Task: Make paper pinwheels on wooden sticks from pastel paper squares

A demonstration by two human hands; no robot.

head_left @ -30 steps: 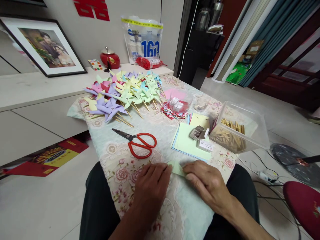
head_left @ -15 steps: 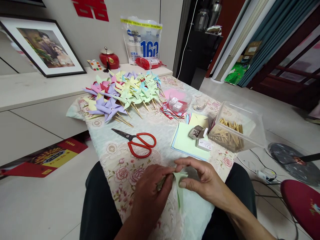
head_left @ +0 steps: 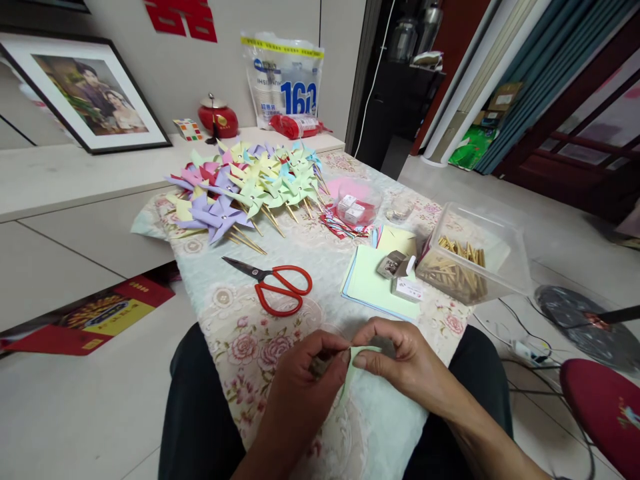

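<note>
Between my two hands, near the front of the table, is a piece of light green paper (head_left: 351,375), partly hidden by the fingers. My left hand (head_left: 310,383) pinches its edge between thumb and index finger. From the other side my right hand (head_left: 400,363) has thumb and fingers closed on the same paper. Beyond my left hand lie scissors (head_left: 280,287) with red handles, blades pointing left. Further back is a pile of paper pinwheels (head_left: 250,183) in several colours on wooden sticks. Past my right hand rests a stack of coloured paper sheets (head_left: 367,277).
Small boxes (head_left: 407,289) sit on the paper stack. A clear plastic bin (head_left: 505,267) with short wooden sticks stands at the table's right edge. Behind the stack are a round clear container (head_left: 373,200) and paper strips (head_left: 340,223). A flowered cloth (head_left: 245,347) covers the table.
My right thumb and fingers have shifted slightly left along the paper and closed more on it. The paper's hanging part has swung to the left.
</note>
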